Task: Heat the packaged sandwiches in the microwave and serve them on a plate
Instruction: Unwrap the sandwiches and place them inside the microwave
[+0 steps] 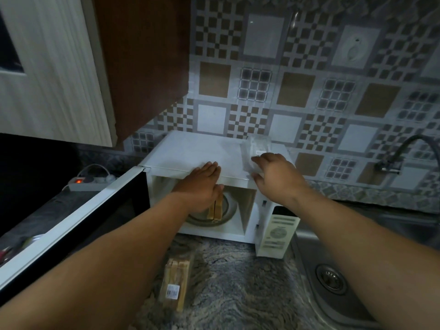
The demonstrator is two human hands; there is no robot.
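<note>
Both of my hands are up at the white box-shaped microwave oven: my left hand lies flat, fingers straight, on its top front edge, and my right hand grips a crumpled clear plastic wrapper on its top. Below my left hand, unwrapped toasted sandwiches stand on the glass turntable. Nearer me, a packaged sandwich in clear wrap lies on the grey marbled table.

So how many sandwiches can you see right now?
2 for sure: one unwrapped sandwich on the microwave turntable, one packaged sandwich on the counter. The wrapper atop the microwave looks empty, though I can't be certain.
</note>
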